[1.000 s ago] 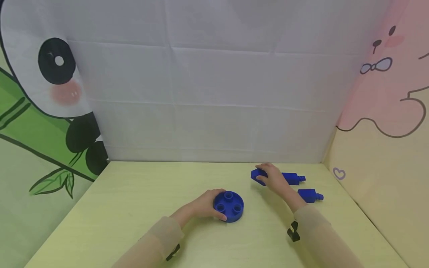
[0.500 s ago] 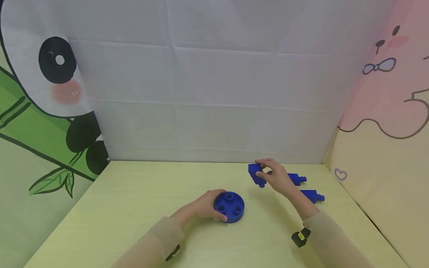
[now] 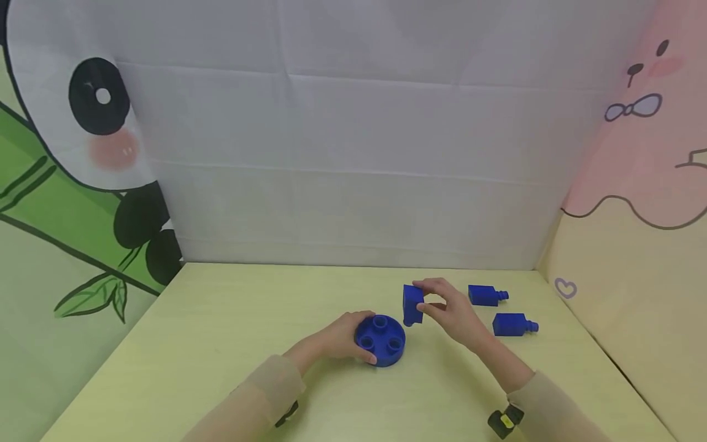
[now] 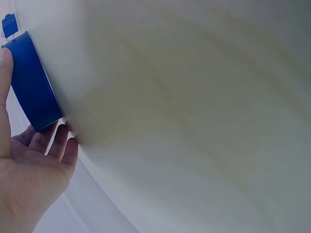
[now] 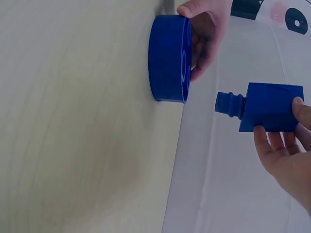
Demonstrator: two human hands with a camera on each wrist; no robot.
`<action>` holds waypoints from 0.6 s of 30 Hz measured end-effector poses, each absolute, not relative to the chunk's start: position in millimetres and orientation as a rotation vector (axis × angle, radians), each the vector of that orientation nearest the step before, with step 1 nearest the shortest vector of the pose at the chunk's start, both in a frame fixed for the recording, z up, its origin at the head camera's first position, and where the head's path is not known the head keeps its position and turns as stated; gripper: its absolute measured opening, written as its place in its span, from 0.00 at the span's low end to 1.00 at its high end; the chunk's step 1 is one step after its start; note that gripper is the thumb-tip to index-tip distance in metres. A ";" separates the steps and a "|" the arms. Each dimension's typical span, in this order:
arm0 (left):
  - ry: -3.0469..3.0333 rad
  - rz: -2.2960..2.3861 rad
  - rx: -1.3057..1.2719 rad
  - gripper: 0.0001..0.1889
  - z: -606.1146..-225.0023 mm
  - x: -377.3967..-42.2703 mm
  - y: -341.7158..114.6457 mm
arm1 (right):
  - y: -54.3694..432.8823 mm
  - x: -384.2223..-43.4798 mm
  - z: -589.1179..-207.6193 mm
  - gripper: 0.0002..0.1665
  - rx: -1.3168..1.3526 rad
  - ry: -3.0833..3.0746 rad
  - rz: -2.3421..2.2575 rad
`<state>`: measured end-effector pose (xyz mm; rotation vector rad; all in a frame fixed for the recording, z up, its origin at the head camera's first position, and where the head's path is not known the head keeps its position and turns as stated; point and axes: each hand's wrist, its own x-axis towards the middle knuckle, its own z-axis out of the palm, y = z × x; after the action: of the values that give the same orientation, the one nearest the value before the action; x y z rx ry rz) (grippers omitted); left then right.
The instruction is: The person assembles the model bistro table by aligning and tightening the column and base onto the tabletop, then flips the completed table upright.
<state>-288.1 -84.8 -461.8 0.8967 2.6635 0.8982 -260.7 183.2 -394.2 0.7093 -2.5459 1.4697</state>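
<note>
A round blue base (image 3: 386,353) with three raised sockets lies on the table, sockets facing up. My left hand (image 3: 343,336) holds its left side, thumb at the front and fingers round the back; the left wrist view shows its smooth side wall (image 4: 34,82). To the right of the base, my right hand (image 3: 454,312) pinches a blue block (image 3: 412,304) with a ridged peg. That peg (image 5: 231,104) points down in the head view, above the table and apart from the base. Two similar blue blocks lie farther right, a rear one (image 3: 483,295) and a front one (image 3: 510,324).
The pale yellow table (image 3: 232,319) ends at a white cloth backdrop (image 3: 353,184). Side panels with cartoon figures stand left and right. A black device (image 3: 505,421) sits at my right wrist.
My right hand has lifted the block from the table, turned its peg downward and brought it left and nearer the base. My left hand has stayed on the base.
</note>
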 end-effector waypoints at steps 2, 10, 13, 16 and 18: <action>2.662 0.901 0.892 0.50 -460.7 -287.6 -84.5 | 179.9 -256.3 -396.4 0.26 0.712 -2.553 1.482; 2.673 0.887 0.872 0.49 -458.2 -285.1 -84.0 | 162.5 -233.2 -389.6 0.24 0.765 -2.612 1.477; 2.673 0.870 0.852 0.49 -457.4 -284.0 -83.7 | 158.0 -228.9 -388.5 0.23 0.810 -2.592 1.492; 2.666 0.866 0.819 0.49 -456.7 -283.0 -83.7 | 157.3 -233.5 -398.1 0.24 0.813 -2.574 1.503; 2.663 0.870 0.813 0.49 -456.2 -282.5 -83.7 | 157.5 -238.4 -406.7 0.24 0.812 -2.574 1.504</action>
<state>-282.5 -83.7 -456.2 0.8133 2.6631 0.8699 -238.4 157.5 -406.7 0.8120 -2.5742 1.5042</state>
